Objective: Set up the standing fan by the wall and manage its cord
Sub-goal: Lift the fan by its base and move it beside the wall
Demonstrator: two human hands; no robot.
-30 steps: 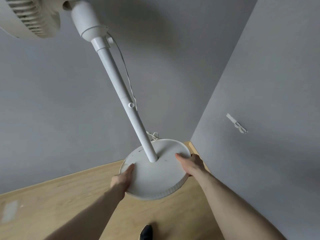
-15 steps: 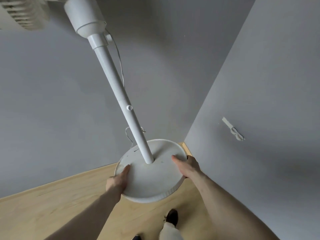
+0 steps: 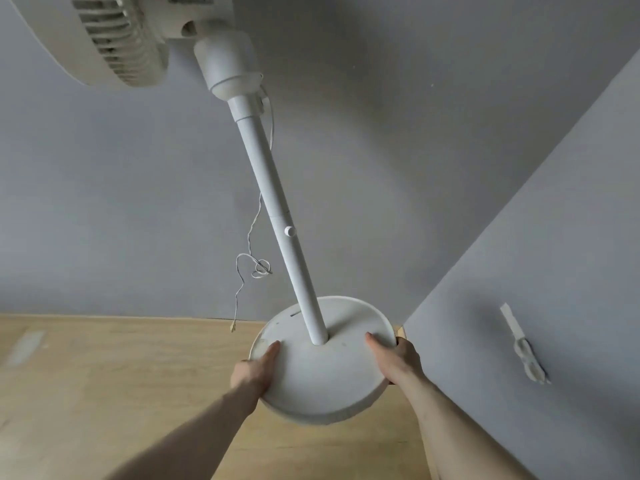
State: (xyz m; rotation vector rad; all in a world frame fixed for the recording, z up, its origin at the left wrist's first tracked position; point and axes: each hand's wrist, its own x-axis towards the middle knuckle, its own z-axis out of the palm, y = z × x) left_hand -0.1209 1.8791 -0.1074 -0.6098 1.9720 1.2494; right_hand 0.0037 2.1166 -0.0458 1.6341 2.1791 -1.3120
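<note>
A white standing fan is held off the wooden floor near the room corner. Its round base point(image 3: 322, 386) is gripped on the left rim by my left hand point(image 3: 254, 368) and on the right rim by my right hand point(image 3: 394, 358), thumbs on top. The white pole point(image 3: 277, 209) rises up and to the left to the motor housing point(image 3: 228, 60) and the fan head grille point(image 3: 107, 39) at the top edge. A thin white cord point(image 3: 249, 268) dangles left of the pole with a tangled loop, its end point(image 3: 232, 328) hanging near the floor.
Grey walls meet in a corner behind the base. On the right wall hangs a white strip with a clip-like piece point(image 3: 523, 344). Light wooden floor point(image 3: 104, 393) stretches to the left and below my arms.
The fan has swung so its head and pole stand further right in view. The cord now hangs free on the pole's left. The shoe seen below the base is out of view.
</note>
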